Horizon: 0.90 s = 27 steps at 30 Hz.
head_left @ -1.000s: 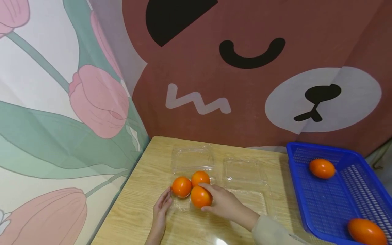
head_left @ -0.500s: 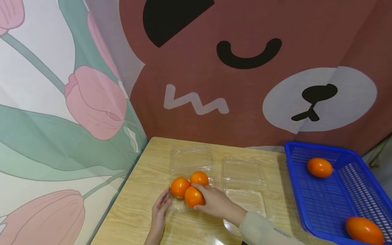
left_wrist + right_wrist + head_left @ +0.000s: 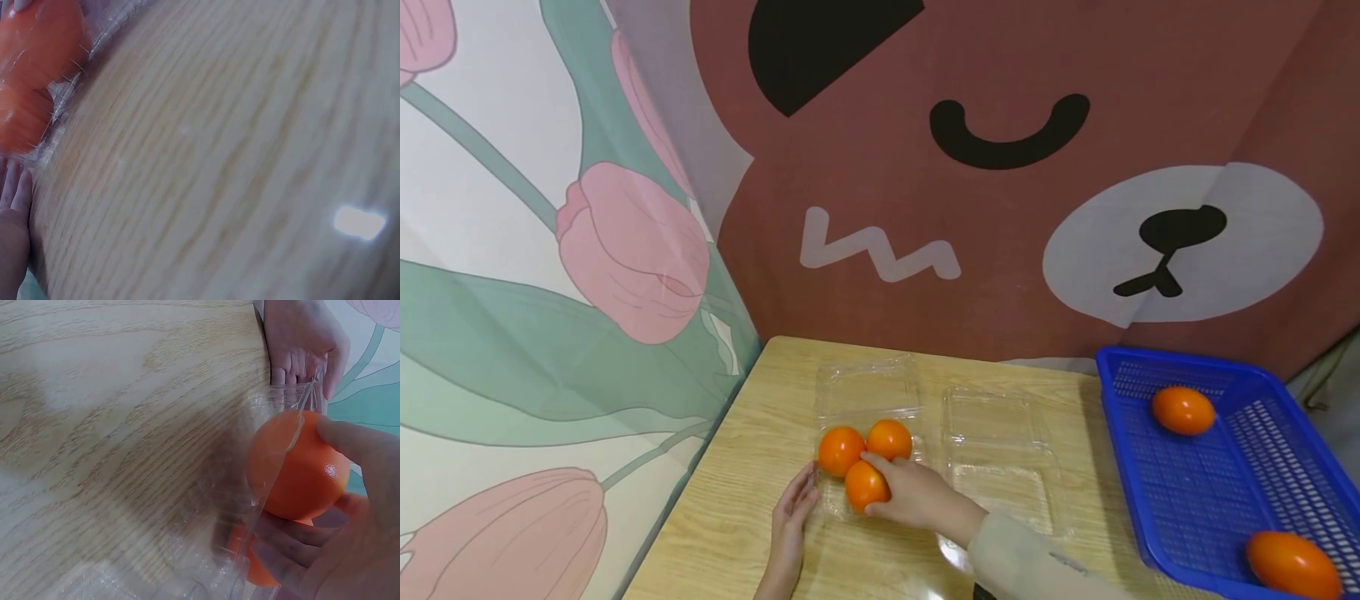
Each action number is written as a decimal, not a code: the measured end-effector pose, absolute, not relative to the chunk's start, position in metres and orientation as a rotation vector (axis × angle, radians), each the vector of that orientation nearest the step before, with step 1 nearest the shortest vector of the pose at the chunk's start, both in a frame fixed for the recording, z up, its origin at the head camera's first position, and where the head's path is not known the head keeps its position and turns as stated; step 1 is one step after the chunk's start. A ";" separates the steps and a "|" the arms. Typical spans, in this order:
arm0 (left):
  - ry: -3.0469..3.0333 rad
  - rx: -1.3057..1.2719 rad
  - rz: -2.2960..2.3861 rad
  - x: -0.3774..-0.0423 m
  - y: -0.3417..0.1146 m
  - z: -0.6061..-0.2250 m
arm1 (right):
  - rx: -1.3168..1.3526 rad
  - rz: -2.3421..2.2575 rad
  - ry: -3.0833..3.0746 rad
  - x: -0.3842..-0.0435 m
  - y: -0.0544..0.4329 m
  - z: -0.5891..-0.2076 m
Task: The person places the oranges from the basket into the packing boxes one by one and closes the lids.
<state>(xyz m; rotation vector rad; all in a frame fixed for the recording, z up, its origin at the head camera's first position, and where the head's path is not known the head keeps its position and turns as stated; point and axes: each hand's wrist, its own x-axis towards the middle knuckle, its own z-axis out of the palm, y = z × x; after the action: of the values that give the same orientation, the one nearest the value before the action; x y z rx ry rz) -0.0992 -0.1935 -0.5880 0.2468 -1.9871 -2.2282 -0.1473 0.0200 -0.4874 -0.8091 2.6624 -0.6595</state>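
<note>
My right hand [image 3: 917, 493] grips an orange [image 3: 867, 487], thumb and fingers curled round its side, low in the front part of a clear plastic clamshell box [image 3: 868, 390]. Behind it, two more oranges sit in the same box: one at the back left [image 3: 842, 452], another at the back right [image 3: 890, 439]. In the right wrist view the held orange [image 3: 297, 465] is partly seen through the clear wall. My left hand [image 3: 790, 521] rests its fairly straight fingers against the box's left side; the left wrist view shows only part of this hand [image 3: 12, 225].
A second clear clamshell box [image 3: 1000, 483] lies opened to the right on the wooden table [image 3: 722, 500]. Further right stands a blue plastic basket [image 3: 1131, 467] with an orange at its back [image 3: 1183, 410] and another near its front [image 3: 1292, 565]. A printed cloth wall [image 3: 887, 317] borders the table.
My right hand has moved the held orange left and slightly down into the box's front. The back-left orange has shifted slightly. My left hand stays at the box's side.
</note>
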 end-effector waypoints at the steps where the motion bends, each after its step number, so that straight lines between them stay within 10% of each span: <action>1: -1.990 0.244 -2.225 -0.099 -0.193 -0.588 | -0.805 -0.654 2.663 -0.147 0.019 -0.488; 27: -1.994 0.216 -2.216 -0.098 -0.195 -0.589 | -0.765 -0.678 2.638 -0.147 0.021 -0.490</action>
<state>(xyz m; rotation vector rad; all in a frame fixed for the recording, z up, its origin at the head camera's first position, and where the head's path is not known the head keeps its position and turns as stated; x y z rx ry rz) -0.0976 -0.1948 -0.5892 0.2160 -1.9942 -2.2164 -0.1471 0.0211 -0.4896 -0.7645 2.6379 -0.6781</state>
